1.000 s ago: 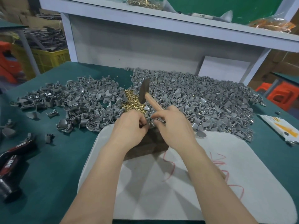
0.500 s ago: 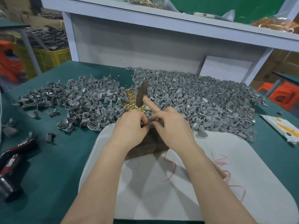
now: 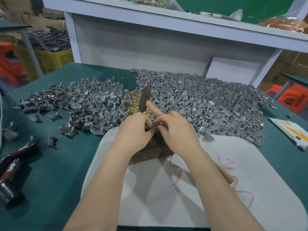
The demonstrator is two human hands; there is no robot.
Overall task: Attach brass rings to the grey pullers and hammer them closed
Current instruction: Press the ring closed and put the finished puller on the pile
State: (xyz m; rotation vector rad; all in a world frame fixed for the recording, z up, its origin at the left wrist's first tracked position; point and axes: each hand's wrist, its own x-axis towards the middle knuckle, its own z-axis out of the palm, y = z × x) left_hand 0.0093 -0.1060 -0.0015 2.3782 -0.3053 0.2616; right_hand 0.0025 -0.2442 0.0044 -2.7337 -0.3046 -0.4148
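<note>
A bench [image 3: 50, 180] covered in green cloth stands before a grey-white shelf unit [image 3: 166, 15]. On it lies a white pad [image 3: 233, 197] marked with red scribbles, and a dark block [image 3: 160, 147] sits on the pad's far part.

Both hands meet directly over the far edge of the block. The left hand [image 3: 133, 130] has its fingers curled, with the thumb and fingertips pinching a small grey puller [image 3: 154, 128]. That piece is largely hidden, so whether a ring is already on it cannot be told. The right hand [image 3: 180, 129] pinches the same piece from the other side. Its fingers also appear to be wrapped round the wooden handle of the hammer [image 3: 146, 100]. The hammer's dark head rises just beyond the block, and its handle end shows to the near right of the block, beside the forearm.

Just beyond the block lies a small heap of brass rings [image 3: 133, 104]. It is flanked by grey pullers, with a broad pile [image 3: 208, 105] to the far right of the block and a looser spread [image 3: 80, 105] to the far left. Well to the near left of the block rests a black tool [image 3: 13, 167] lettered "TAPER". Well to the right of the block lies a white and yellow packet [image 3: 293, 130].
</note>
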